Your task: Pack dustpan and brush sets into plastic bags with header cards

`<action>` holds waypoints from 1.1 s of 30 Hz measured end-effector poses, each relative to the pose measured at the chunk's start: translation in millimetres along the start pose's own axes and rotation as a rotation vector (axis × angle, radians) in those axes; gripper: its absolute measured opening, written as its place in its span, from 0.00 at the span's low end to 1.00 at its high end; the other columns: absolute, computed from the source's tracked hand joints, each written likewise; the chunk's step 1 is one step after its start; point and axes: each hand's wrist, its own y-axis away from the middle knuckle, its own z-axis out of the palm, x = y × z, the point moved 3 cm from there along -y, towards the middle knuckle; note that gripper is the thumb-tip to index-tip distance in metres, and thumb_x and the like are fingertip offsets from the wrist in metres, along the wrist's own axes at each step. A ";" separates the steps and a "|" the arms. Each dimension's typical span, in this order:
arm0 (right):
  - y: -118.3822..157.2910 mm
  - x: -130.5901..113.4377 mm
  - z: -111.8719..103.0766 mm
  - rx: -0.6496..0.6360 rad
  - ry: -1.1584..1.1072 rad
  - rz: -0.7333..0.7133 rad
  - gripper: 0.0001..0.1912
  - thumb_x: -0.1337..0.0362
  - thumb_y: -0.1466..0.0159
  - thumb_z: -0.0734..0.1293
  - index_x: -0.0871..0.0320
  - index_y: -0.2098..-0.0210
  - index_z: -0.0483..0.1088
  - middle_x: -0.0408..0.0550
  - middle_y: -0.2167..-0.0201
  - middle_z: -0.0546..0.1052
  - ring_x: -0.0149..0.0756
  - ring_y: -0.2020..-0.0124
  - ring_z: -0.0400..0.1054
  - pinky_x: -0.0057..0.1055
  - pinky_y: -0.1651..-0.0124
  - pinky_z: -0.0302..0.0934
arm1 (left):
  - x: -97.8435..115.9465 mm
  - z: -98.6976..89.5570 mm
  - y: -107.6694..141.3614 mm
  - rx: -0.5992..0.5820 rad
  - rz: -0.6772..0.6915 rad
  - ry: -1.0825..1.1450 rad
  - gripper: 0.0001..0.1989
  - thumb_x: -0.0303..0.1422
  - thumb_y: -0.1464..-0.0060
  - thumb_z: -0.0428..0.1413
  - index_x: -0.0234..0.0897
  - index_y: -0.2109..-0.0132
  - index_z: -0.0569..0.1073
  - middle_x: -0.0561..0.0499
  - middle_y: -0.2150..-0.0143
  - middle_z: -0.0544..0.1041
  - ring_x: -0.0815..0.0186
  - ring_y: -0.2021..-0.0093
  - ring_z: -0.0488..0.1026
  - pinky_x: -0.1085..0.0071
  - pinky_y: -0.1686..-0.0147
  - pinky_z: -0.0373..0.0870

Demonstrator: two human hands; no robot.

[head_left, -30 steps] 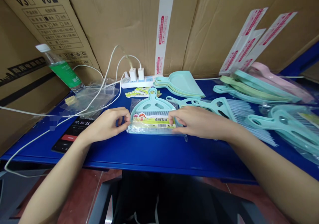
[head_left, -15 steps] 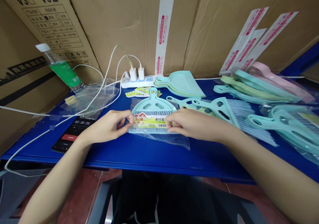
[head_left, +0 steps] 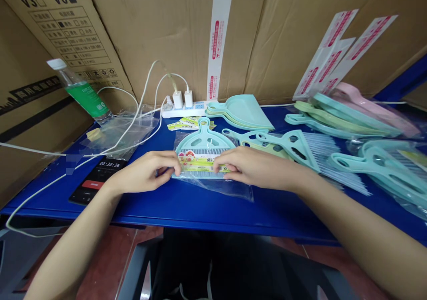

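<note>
Two hands meet over one bagged dustpan-and-brush set (head_left: 204,140) in my head view, straight ahead of me on the blue table (head_left: 200,211). Its handle points away from me, while the wide bristle edge and the mushroom-printed label (head_left: 191,160) run left to right between my hands. My left hand (head_left: 147,172) has its fingers curled at the near left corner; I cannot tell whether they pinch any plastic. My right hand (head_left: 256,166) reaches further over the set, bent fingertips on the label's right half, thumb set apart; whether it grips or only presses, I cannot tell. A loose flap of clear bag (head_left: 227,188) spills off the near edge toward me. Just right, partly behind my right hand and forearm, lie loose brushes (head_left: 293,146), the closest crowding on that side. Beyond the handle are spare labels (head_left: 188,123) and a white power strip (head_left: 200,108), with stacked dustpans (head_left: 247,108) beside them. A phone (head_left: 95,182) lies by my left forearm, a white cable crossing near it. More bagged sets (head_left: 383,166) sit far right.
</note>
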 end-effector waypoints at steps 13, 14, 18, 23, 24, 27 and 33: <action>-0.2 -0.3 1.3 0.013 -0.056 -0.057 0.12 0.78 0.42 0.63 0.59 0.66 0.74 0.38 0.79 0.68 0.28 0.77 0.59 0.28 0.65 0.54 | -6.6 4.6 -1.9 0.089 0.013 -0.029 0.05 0.33 0.39 0.55 0.38 0.59 0.75 0.54 0.68 0.75 0.69 0.67 0.69 0.73 0.64 0.66; -0.2 -0.2 1.4 0.002 -0.059 -0.045 0.12 0.78 0.42 0.63 0.59 0.66 0.74 0.37 0.80 0.67 0.28 0.78 0.59 0.29 0.64 0.54 | -5.5 5.1 -2.4 0.068 0.040 -0.048 0.05 0.32 0.39 0.55 0.38 0.61 0.76 0.53 0.67 0.76 0.69 0.66 0.69 0.72 0.63 0.66; -0.3 0.0 2.0 -0.010 -0.067 -0.036 0.12 0.78 0.41 0.63 0.59 0.65 0.74 0.37 0.79 0.68 0.28 0.78 0.59 0.29 0.64 0.54 | -4.2 6.7 -4.7 0.053 0.083 -0.047 0.05 0.34 0.41 0.59 0.39 0.64 0.77 0.51 0.64 0.79 0.67 0.64 0.71 0.70 0.59 0.67; -0.8 0.8 2.7 0.017 -0.066 -0.070 0.10 0.75 0.39 0.63 0.58 0.65 0.75 0.39 0.79 0.70 0.30 0.76 0.62 0.30 0.64 0.55 | -4.8 9.4 -5.9 0.053 0.109 -0.001 0.06 0.32 0.39 0.57 0.39 0.64 0.79 0.52 0.64 0.79 0.68 0.64 0.73 0.71 0.58 0.68; -1.0 0.8 2.7 0.021 -0.074 -0.078 0.09 0.74 0.38 0.63 0.58 0.66 0.75 0.40 0.78 0.71 0.30 0.75 0.63 0.29 0.64 0.55 | -5.1 9.5 -5.8 0.053 0.103 0.006 0.07 0.32 0.39 0.57 0.39 0.64 0.79 0.52 0.64 0.79 0.68 0.64 0.73 0.71 0.58 0.68; -1.5 -0.3 2.6 0.019 -0.092 -0.092 0.11 0.69 0.35 0.61 0.59 0.68 0.74 0.45 0.73 0.76 0.32 0.72 0.66 0.30 0.65 0.55 | -5.8 9.5 -5.6 0.043 0.081 0.013 0.09 0.33 0.38 0.56 0.39 0.64 0.79 0.51 0.64 0.79 0.67 0.64 0.74 0.71 0.58 0.69; -0.8 -2.8 1.2 -0.013 -0.158 0.017 0.14 0.58 0.34 0.63 0.59 0.71 0.74 0.41 0.79 0.72 0.30 0.77 0.62 0.30 0.69 0.53 | -5.7 10.3 -6.8 0.013 0.071 -0.023 0.10 0.33 0.36 0.52 0.38 0.63 0.77 0.51 0.64 0.78 0.67 0.63 0.73 0.72 0.57 0.68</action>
